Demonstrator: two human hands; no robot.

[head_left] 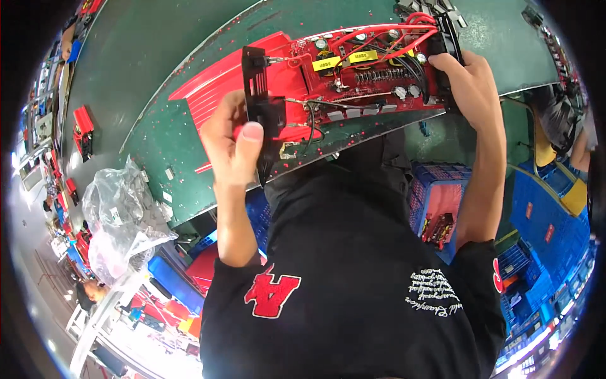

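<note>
My left hand (230, 142) is closed around a black slotted end panel (255, 82), thumb on its near side. The panel stands upright at the left end of a red circuit board (379, 79) that carries coils, capacitors and yellow labels. At the board's right end, my right hand (470, 85) grips a second black end panel (449, 41), its fingers partly hidden behind it. Thick red wires (404, 31) loop from that panel across the board. Under and left of the board lies a ribbed red metal housing (214, 82). Thin black wires hang near the left panel.
The green tabletop (158, 139) is dotted with red specks. Small metal parts (442, 9) lie at its far edge. A clear plastic bag of grey parts (123, 218) sits at the left. Blue crates (435, 189) stand below the table at the right, where another person's arm (579, 151) shows.
</note>
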